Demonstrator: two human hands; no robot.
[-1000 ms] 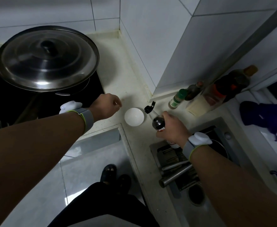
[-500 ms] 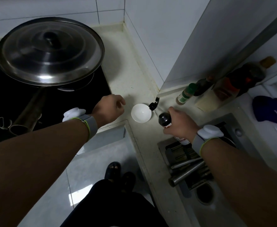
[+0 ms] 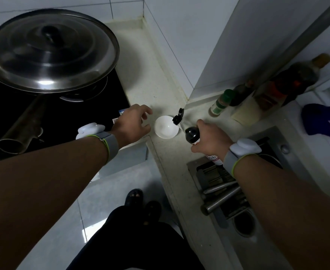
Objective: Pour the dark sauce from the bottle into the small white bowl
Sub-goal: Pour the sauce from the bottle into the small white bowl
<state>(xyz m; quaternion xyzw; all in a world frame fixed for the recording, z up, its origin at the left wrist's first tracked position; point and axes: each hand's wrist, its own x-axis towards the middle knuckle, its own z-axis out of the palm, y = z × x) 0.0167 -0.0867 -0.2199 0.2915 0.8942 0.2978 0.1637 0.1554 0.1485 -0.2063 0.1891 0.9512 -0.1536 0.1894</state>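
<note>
Pan lid (image 3: 49, 49): big and shiny, on the far left.
Left hand (image 3: 132, 124): grip wide, holding nothing, just beside the bowl.
Bowl (image 3: 166, 127): small, white, on the tabletop (image 3: 150, 84).
Bottle (image 3: 193, 135): tipped toward the bowl, cap (image 3: 178, 118) flipped up.
Right hand (image 3: 211, 139): grip tight around the bottle.

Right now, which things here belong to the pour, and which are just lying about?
For the pour:
- bottle, flip cap open, tilted toward the bowl
- bowl, looks empty
- right hand, gripping the bottle
- left hand, open beside the bowl

Lying about:
- lidded pan on the stove
- green-capped jar and other bottles by the wall
- sink
- purple cloth
</note>
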